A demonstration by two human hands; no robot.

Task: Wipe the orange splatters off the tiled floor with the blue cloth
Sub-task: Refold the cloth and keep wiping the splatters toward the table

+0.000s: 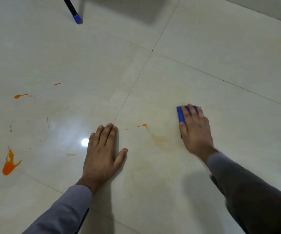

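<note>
Left hand (102,152): laid flat on the tiled floor (204,68), fingers spread a little, nothing held, used as a prop
Smear (160,139): a pale orange film is seen between the two hands, with small orange drops (144,125) at its far end
Right hand (195,129): pressed palm-down over the blue cloth (181,114), fingers stretched along it
Blue cloth: folded small, flat on the tile, just right of the smear
Step in hand: the film is judged half lifted; firm, overlapping strokes are called for, with a clean fold turned under
Big splatter (9,163): untouched at far left, more spots (20,95) beyond it
Chair leg (74,10): blue-capped, well apart at the top
</note>
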